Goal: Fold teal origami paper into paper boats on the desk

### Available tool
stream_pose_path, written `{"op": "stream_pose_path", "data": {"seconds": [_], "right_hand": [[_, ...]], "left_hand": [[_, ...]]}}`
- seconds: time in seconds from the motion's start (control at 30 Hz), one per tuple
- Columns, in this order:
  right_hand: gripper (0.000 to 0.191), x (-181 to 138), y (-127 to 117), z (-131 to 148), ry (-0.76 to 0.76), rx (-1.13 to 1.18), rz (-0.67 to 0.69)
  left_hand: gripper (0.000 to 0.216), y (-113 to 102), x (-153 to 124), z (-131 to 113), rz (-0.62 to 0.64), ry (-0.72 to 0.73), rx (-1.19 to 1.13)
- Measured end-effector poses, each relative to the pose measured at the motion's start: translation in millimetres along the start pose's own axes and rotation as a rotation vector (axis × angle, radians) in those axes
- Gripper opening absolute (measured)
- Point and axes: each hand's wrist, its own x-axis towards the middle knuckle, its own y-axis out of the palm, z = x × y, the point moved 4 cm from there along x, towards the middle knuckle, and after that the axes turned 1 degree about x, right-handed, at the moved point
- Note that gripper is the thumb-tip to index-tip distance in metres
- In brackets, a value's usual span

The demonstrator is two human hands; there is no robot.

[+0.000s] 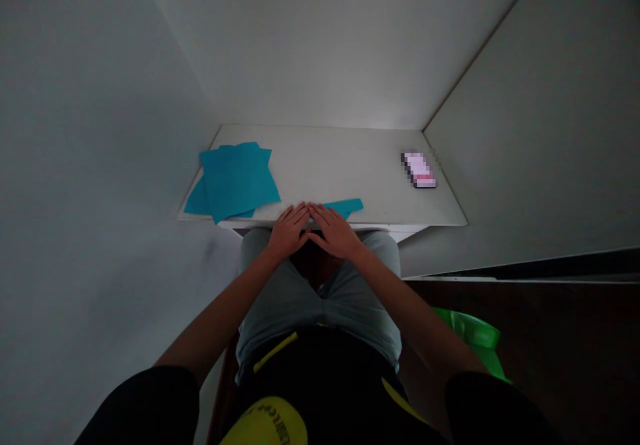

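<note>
My left hand (pixel 289 230) and my right hand (pixel 334 230) lie flat side by side at the near edge of a small white table (pixel 350 165), fingertips meeting. Both press on a blue paper sheet (pixel 347 206), most of which is hidden under the hands; only its right end shows past my right hand. Fingers on both hands are stretched out. A loose stack of blue paper sheets (pixel 237 180) lies on the table's left part, overhanging the left and near edges.
A blurred phone-like object (pixel 419 169) lies near the table's far right corner. White walls close in on the left, back and right. A green seat (pixel 473 335) shows at my right, over a dark floor. My knees are under the table's near edge.
</note>
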Motion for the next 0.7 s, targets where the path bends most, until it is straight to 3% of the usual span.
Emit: {"op": "stream_pose_path", "data": {"seconds": [0.1,0.3,0.4,0.47,0.7], "right_hand": [[0.086,-1.8,1.3,-8.5,0.036,0.005,-0.026],[0.104,-35.4,-31.8,-60.6,0.121,-0.051,-0.067],[0.109,-50.4,-41.6,-72.2,0.133,-0.075,-0.058],[0.1,-56.5,-44.2,-72.7,0.14,-0.078,-0.069],[0.034,-57.5,-53.3,-78.0,0.252,0.037,-0.219]], "left_hand": [[0.054,1.2,-2.6,2.4,-0.014,-0.01,0.002],[0.049,-2.5,-0.4,-0.4,-0.033,-0.055,-0.048],[0.047,-2.4,0.7,-0.5,-0.02,-0.097,-0.086],[0.044,-2.3,0.6,0.4,-0.024,-0.12,-0.109],[0.021,-12.3,10.1,10.8,-0.045,-0.234,-0.223]]}}
